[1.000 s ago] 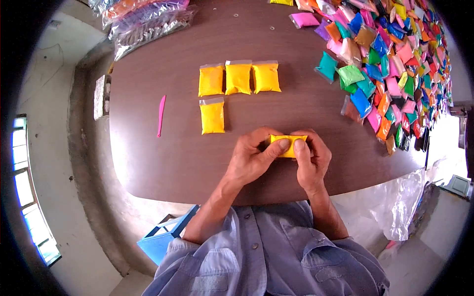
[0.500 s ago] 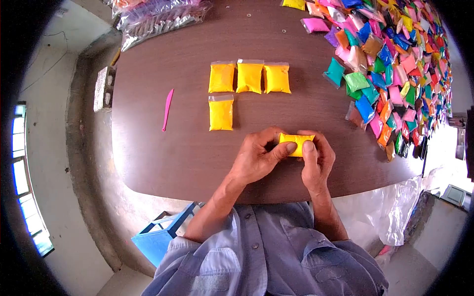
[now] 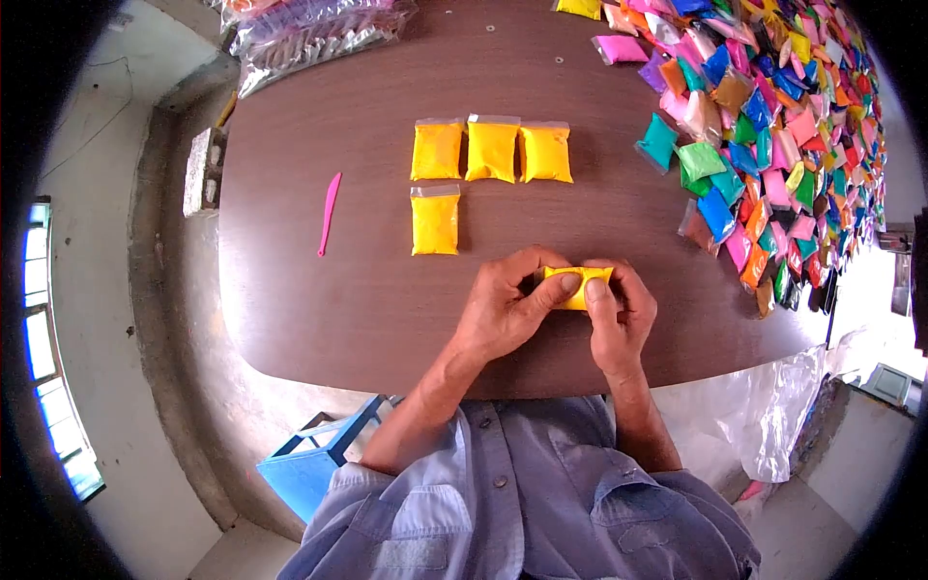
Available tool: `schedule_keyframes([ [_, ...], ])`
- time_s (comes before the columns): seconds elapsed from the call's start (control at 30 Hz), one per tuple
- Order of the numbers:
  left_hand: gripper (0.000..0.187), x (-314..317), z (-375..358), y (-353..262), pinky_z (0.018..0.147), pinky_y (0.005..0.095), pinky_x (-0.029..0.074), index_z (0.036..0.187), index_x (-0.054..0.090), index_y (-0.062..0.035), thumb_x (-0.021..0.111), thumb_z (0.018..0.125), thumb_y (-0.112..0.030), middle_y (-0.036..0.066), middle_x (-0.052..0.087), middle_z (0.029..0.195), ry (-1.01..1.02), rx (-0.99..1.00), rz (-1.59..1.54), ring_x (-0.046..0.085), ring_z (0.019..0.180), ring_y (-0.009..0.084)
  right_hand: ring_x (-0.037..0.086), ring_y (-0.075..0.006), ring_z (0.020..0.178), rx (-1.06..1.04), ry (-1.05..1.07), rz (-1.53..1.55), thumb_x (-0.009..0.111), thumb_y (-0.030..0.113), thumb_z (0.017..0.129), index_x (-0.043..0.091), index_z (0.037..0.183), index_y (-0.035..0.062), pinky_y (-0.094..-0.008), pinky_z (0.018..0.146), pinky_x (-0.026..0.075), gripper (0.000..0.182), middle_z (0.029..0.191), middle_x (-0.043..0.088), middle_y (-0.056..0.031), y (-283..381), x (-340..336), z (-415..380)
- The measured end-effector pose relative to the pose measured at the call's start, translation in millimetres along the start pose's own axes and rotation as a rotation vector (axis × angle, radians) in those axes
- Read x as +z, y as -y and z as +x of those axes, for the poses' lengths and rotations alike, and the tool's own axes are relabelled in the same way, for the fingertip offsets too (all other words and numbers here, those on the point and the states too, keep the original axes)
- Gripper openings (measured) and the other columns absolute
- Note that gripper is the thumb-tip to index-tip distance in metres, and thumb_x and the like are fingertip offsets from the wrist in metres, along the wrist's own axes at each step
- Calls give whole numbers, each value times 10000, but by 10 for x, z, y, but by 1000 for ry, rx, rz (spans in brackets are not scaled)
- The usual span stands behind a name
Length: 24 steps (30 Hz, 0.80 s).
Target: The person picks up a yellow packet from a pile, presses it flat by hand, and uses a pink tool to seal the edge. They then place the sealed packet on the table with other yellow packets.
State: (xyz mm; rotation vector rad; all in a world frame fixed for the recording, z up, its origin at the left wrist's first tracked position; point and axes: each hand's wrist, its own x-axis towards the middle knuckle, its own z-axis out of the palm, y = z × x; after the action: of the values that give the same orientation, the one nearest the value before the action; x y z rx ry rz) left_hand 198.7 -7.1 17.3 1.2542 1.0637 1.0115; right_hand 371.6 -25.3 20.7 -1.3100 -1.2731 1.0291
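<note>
Between my two hands is a small yellow packet, held sideways near the front of the table. My left hand grips its left end, with the thumb pressed on top. On the other end, my right hand is closed too, its thumb beside the left one. Fingers and thumbs cover part of the packet. Beyond my hands lie several more yellow packets: a row of three with a middle one, and a single packet below the row's left end. A pink plastic knife lies to the left.
A large heap of small coloured packets covers the table's right side. Clear plastic bags are stacked at the back left. The brown table has a curved front edge; a blue crate-like object stands below it.
My thumbs have shifted slightly on the yellow packet, which has tilted a little and moved slightly left. Both hands keep hold of it.
</note>
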Motion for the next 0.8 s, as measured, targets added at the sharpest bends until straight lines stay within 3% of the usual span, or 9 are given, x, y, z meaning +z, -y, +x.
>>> schedule_keyframes([
  [0.23, 241, -21, 5, -184, 671, 233, 493, 1095, 712, -25, 748, 996, -242, -12, 674, 863, 31, -89, 19, 592, 786, 53, 532, -36, 779, 28, -52, 31, 630, 150, 1004, 693, 1031, -8, -213, 675, 441, 173, 886, 628, 16, -41, -31, -17],
  [0.47, 256, -8, 14, -99, 676, 237, 496, 1088, 702, -8, 750, 995, -242, -7, 679, 874, 13, -49, 37, 585, 780, 53, 562, -51, 826, 68, -41, 10, 628, 185, 1026, 690, 1064, -5, -223, 732, 470, 204, 916, 649, 8, 19, -28, -10],
  [0.7, 240, -17, -14, -11, 676, 225, 490, 1086, 702, -10, 751, 993, -225, -7, 676, 868, 3, -37, -41, 580, 780, 52, 562, -48, 816, 64, -3, 104, 632, 201, 1031, 694, 1077, -5, -219, 717, 470, 220, 913, 657, 8, 32, 6, -13],
  [0.8, 240, 7, -6, -149, 662, 223, 480, 1086, 702, -13, 767, 979, -218, -9, 674, 865, 10, -57, -17, 575, 776, 47, 561, -47, 792, 60, -37, -3, 637, 206, 1033, 698, 1071, -7, -217, 700, 471, 225, 889, 657, 8, -35, -31, -30],
])
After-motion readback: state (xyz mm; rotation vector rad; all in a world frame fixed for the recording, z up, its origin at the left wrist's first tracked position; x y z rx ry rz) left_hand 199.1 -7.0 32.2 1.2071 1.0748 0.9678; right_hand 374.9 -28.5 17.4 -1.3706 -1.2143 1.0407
